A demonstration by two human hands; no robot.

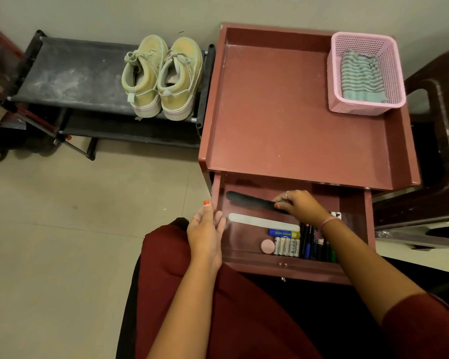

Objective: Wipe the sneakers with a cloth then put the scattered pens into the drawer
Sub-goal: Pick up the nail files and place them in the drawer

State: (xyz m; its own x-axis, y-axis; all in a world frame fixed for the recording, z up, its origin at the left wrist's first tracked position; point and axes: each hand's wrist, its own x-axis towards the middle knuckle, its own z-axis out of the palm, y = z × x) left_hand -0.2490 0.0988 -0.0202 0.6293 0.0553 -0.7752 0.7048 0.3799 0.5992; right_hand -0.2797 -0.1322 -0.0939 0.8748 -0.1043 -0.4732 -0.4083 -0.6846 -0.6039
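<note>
Two sneakers (162, 77), one basket (364, 73), one cloth (360, 80), four batteries (287, 246), two hands (297, 203).

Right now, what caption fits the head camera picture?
Right hand on a black nail file in the open drawer; pens inside.

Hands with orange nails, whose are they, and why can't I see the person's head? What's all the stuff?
The camera sits on the person's head and looks down, so you only see their arms and lap. The right hand reaches into the open drawer and pinches a black nail file. The left hand rests open against the drawer's left side. Inside the drawer lie a white nail file, batteries and pens. On the cabinet top stands a pink basket with a striped cloth in it. The sneakers sit on a black shoe rack.
</note>
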